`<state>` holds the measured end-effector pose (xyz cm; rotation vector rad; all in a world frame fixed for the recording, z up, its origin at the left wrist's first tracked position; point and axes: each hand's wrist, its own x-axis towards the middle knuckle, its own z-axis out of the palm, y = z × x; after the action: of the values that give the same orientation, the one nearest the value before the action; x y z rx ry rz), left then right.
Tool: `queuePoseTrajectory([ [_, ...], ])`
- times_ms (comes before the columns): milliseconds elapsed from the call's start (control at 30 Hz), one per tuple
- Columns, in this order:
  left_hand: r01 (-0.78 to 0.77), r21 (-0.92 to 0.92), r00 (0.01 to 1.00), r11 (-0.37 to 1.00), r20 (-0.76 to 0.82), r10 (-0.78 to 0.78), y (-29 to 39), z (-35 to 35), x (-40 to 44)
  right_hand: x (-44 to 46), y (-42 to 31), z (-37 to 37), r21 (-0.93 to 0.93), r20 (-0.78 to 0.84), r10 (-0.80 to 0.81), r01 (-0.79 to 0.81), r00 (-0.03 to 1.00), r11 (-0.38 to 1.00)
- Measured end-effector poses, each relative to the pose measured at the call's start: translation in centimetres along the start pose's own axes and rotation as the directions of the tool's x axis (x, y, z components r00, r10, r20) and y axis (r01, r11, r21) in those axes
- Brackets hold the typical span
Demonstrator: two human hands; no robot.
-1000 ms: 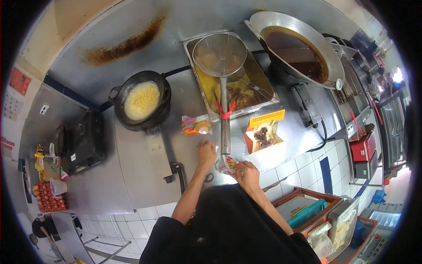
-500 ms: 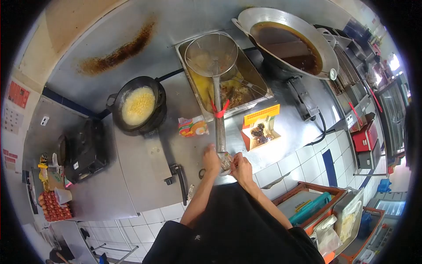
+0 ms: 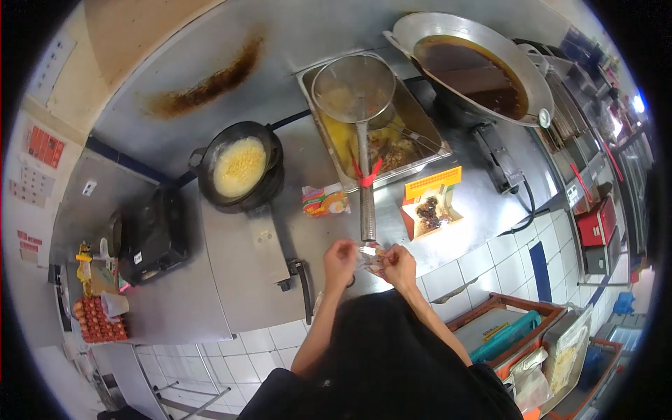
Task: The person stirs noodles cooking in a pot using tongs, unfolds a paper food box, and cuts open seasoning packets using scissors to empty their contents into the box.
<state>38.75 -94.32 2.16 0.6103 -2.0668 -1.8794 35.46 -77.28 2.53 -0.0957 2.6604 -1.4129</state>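
A small clear plastic sachet (image 3: 369, 262) with some reddish printing is stretched between my hands at the counter's front edge. My left hand (image 3: 339, 259) pinches its left side. On the right side, my right hand (image 3: 398, 267) grips it with closed fingers. What the sachet contains is too small to make out. Just beyond my hands ends the long handle of a wire-mesh strainer (image 3: 353, 89), tied with a red strip. An instant noodle packet (image 3: 326, 201) lies left of that handle. Right of it stands an open yellow-and-white food box (image 3: 450, 212) with dark food inside.
Pale noodles (image 3: 240, 168) sit in liquid in a black pot (image 3: 274, 175) on the left burner. The strainer rests over an oily steel tray (image 3: 327, 148). A large wok (image 3: 539, 87) of dark oil stands back right. Eggs (image 3: 98, 320) are stacked far left.
My hands have moved slightly apart, and the sachet shows more between them. The left hand has lifted a little. The whole scene has shifted rightward in view.
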Motion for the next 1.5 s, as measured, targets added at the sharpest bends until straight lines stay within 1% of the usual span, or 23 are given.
queuePoseTrajectory([
  [67, -0.015, -0.04, 0.999, 0.999, -0.033, 0.013, -0.7, 1.7, -1.3, 0.0, 0.0, 0.3, 0.035, 0.005, 0.03, -0.03, 1.0, 0.999],
  [133, -0.069, 0.172, 0.997, 0.983, -0.004, 0.071, -1.3, 2.8, -2.0, 0.0, 0.7, 0.8, 0.12, -0.043, 0.1, -0.094, 0.994, 0.988],
  [167, -0.063, 0.176, 0.997, 0.982, -0.026, 0.069, -1.4, 2.4, -2.3, -0.1, 0.9, 0.6, 0.158, -0.023, 0.092, -0.087, 0.995, 0.984],
  [233, -0.054, 0.394, 0.998, 0.918, 0.034, 0.044, -0.7, 2.4, -2.4, -0.2, 0.1, 0.1, 0.116, -0.01, 0.072, -0.07, 0.997, 0.991],
  [267, -0.049, 0.39, 0.999, 0.92, 0.029, 0.041, -0.4, 2.5, -2.3, -0.4, 0.0, -0.1, 0.076, -0.007, 0.067, -0.066, 0.998, 0.995],
  [333, -0.014, 0.534, 0.992, 0.846, 0.115, -0.056, -0.4, 2.5, -1.8, -1.1, -0.8, -0.4, 0.044, 0.033, 0.036, -0.038, 0.999, 0.998],
  [400, 0.035, 0.445, 0.995, 0.895, 0.069, -0.073, -0.7, 3.5, -1.1, -1.8, -1.7, -0.6, -0.245, -0.004, -0.301, 0.291, 0.953, 0.925],
  [467, 0.078, 0.344, 0.996, 0.936, 0.02, -0.09, -0.8, 4.5, -0.7, -1.9, -0.9, 0.0, -0.222, -0.012, -0.329, 0.319, 0.944, 0.922],
  [533, 0.104, 0.514, 0.988, 0.852, 0.044, -0.147, 0.3, 4.7, -0.9, -1.8, -0.1, 0.6, 0.149, 0.017, -0.072, 0.069, 0.997, 0.986],
  [600, 0.115, 0.507, 0.985, 0.854, 0.054, -0.165, 0.4, 4.1, -1.4, -1.4, 1.2, 0.6, 0.163, -0.009, -0.09, 0.09, 0.996, 0.983],
  [667, -0.246, 0.619, 0.968, 0.746, 0.192, 0.16, 0.9, 2.9, -2.2, -1.4, 2.2, 0.4, 0.518, 0.115, 0.102, -0.147, 0.988, 0.843],
  [700, -0.255, 0.575, 0.967, 0.777, 0.165, 0.194, 1.2, 2.7, -2.5, -1.7, 1.0, -0.4, 0.592, 0.162, 0.144, -0.213, 0.976, 0.777],
  [800, -0.28, 0.661, 0.96, 0.696, 0.191, 0.205, 1.0, 3.1, -2.0, -1.7, 1.7, -0.4, 0.594, 0.269, 0.076, -0.227, 0.96, 0.771],
  [867, -0.242, 0.614, 0.967, 0.751, 0.213, 0.138, 2.1, 2.9, -2.1, -1.7, 2.6, -0.1, 0.596, 0.261, 0.063, -0.212, 0.963, 0.774],
  [933, -0.162, 0.346, 0.987, 0.924, 0.071, 0.147, 3.3, 1.6, -3.1, -1.8, 3.8, -0.3, 0.644, 0.258, 0.161, -0.293, 0.953, 0.707],
  [1000, -0.053, 0.246, 0.994, 0.968, -0.08, 0.075, 3.9, -1.4, -4.6, -1.9, 4.8, -0.6, 0.686, 0.259, 0.189, -0.318, 0.947, 0.654],
  [1067, -0.056, 0.564, 0.99, 0.824, -0.077, 0.12, 2.3, -6.1, -6.6, -1.9, 4.5, -1.4, 0.774, 0.222, 0.304, -0.357, 0.926, 0.523],
  [1133, 0.028, 0.785, 1.0, 0.619, -0.027, -0.012, 0.5, -9.8, -8.9, -1.9, 5.6, -1.6, 0.785, 0.226, 0.299, -0.355, 0.927, 0.508],
  [1167, 0.028, 0.782, 1.0, 0.623, -0.019, -0.021, 0.2, -10.0, -9.3, -1.6, 4.7, -2.0, 0.838, 0.165, 0.329, -0.308, 0.93, 0.451],
  [1200, 0.04, 0.833, 0.996, 0.551, 0.008, -0.084, -0.1, -10.1, -9.8, -1.7, 4.3, -2.3, 0.882, 0.105, 0.362, -0.254, 0.926, 0.396],
  [1233, 0.043, 0.88, 0.989, 0.474, 0.03, -0.145, -0.4, -10.1, -10.3, -1.8, 5.9, -2.7, 0.885, 0.121, 0.318, -0.248, 0.94, 0.395],
  [1333, 0.051, 0.908, 0.976, 0.416, 0.043, -0.214, -2.6, -9.4, -9.7, -1.7, 5.5, -4.3, 0.874, 0.086, 0.379, -0.253, 0.921, 0.415],
  [1500, -0.064, 0.925, 0.974, 0.376, 0.139, -0.177, -4.8, -9.6, -8.5, -3.1, 6.1, -7.5, 0.876, 0.013, 0.373, -0.191, 0.928, 0.443],
])
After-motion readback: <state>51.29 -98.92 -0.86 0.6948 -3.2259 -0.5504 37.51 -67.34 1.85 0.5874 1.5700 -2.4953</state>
